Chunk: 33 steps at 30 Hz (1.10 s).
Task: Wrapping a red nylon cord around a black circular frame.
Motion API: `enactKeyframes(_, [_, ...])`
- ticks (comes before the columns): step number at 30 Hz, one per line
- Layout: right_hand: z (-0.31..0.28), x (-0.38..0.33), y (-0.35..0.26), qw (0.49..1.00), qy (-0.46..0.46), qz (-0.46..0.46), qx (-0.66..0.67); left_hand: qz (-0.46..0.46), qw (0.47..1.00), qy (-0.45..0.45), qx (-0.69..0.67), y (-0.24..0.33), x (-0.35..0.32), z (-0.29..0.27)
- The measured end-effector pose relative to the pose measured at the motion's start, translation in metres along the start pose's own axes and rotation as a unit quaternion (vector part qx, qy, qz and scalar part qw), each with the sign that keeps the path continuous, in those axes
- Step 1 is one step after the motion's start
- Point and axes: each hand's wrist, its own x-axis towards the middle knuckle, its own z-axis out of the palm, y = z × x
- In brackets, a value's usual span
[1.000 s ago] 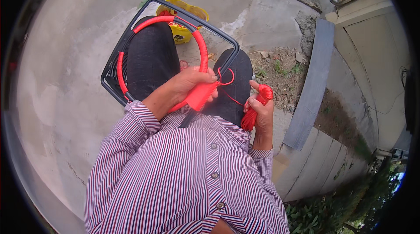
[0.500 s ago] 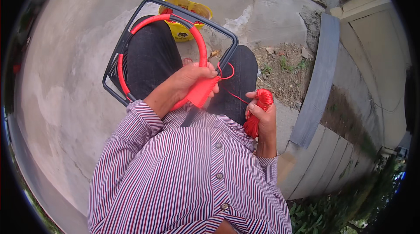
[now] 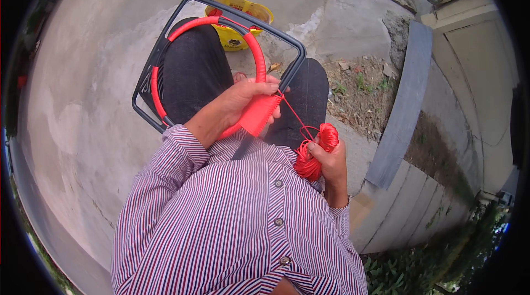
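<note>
A dark metal frame [image 3: 249, 18] with rounded corners rests across my lap, with a ring [image 3: 257, 55] partly wrapped in red cord joined inside it. My left hand [image 3: 251, 98] closes around the frame where a flat band of tight red cord [image 3: 258, 115] covers it. Over to the right, my right hand [image 3: 330, 162] grips a bundle of red cord [image 3: 314, 154]. A single strand [image 3: 292, 110] runs from the bundle to the upper end of the wrapped band. The fingers of my left hand behind the band are partly hidden.
A yellow tub [image 3: 237, 35] with red things inside stands on the concrete ground beyond my knees. To the right lies a patch of soil [image 3: 361, 96] with small weeds, then a long grey board [image 3: 403, 107] beside a wall. Leafy plants [image 3: 400, 270] are at the lower right.
The loose loop by the left hand has been drawn in, and the strand now runs straighter to the bundle. My right hand has turned the bundle slightly, with loose loops now showing.
</note>
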Motion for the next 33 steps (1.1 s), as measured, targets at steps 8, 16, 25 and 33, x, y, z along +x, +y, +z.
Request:
enactKeyframes(8, [-0.029,0.018,0.001,0.997,0.042,0.023,0.055,-0.015,0.999,-0.014,0.034,-0.003,0.005,-0.001])
enactKeyframes(16, [-0.021,0.083,-0.069,0.928,0.106,-0.153,-0.324,0.057,0.997,0.042,0.042,-0.015,0.008,-0.007])
enactKeyframes(25, [0.059,0.124,-0.064,0.654,-0.090,-0.346,-0.666,0.254,0.960,0.035,0.112,-0.024,0.006,0.011])
enactKeyframes(33, [0.012,0.095,-0.030,0.812,0.077,-0.348,-0.461,0.078,0.996,-0.013,0.028,-0.009,0.004,0.000])
